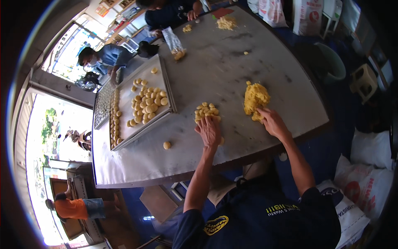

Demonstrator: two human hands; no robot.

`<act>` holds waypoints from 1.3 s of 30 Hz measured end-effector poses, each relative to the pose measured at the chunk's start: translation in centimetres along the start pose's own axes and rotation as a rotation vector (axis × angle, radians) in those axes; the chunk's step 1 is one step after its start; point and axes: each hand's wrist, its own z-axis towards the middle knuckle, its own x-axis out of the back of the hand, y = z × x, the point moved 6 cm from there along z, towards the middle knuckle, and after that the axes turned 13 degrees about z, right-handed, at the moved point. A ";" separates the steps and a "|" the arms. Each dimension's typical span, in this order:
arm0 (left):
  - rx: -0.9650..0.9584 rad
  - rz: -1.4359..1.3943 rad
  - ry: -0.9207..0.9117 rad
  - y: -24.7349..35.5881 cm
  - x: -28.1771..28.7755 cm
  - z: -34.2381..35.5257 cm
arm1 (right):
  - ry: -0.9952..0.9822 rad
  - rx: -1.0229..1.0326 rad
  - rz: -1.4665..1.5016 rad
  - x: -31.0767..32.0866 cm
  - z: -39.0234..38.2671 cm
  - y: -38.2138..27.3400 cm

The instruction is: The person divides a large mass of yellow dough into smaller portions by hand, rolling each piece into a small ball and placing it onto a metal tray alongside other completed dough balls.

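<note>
My left hand lies flat, fingers spread, on the grey table, pressing on dough at the near edge of a small pile of yellow dough balls. My right hand pinches the lower edge of a big yellow dough lump. One loose dough ball lies to the left of my left hand. A metal tray further left holds several shaped dough balls.
A plastic bag lies beyond the tray. Another dough pile sits at the far end, where a second person's hand works. A third person leans over the trays at the left. White sacks stand on the floor at right.
</note>
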 end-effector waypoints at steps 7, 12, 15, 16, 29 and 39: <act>-0.219 -0.322 -0.220 -1.4 3.4 -9.1 | 0.022 0.085 -0.045 -1.4 -1.6 0.7; 0.258 -0.127 -0.018 -6.3 7.4 -7.7 | 0.214 0.074 -0.017 -0.5 -1.3 1.3; 0.220 0.055 0.101 -6.8 6.0 -4.8 | 0.322 0.181 -0.119 0.1 -1.2 0.8; 0.189 0.022 0.066 -6.4 4.5 -3.9 | 0.300 0.170 -0.126 -0.4 -1.5 1.3; 0.101 -0.424 -0.027 -5.8 4.9 -5.3 | 0.274 -0.029 -0.264 -0.9 -4.4 -0.4; -0.227 0.160 -0.632 1.1 2.5 -7.1 | 0.164 0.081 -0.246 -1.7 -1.4 1.6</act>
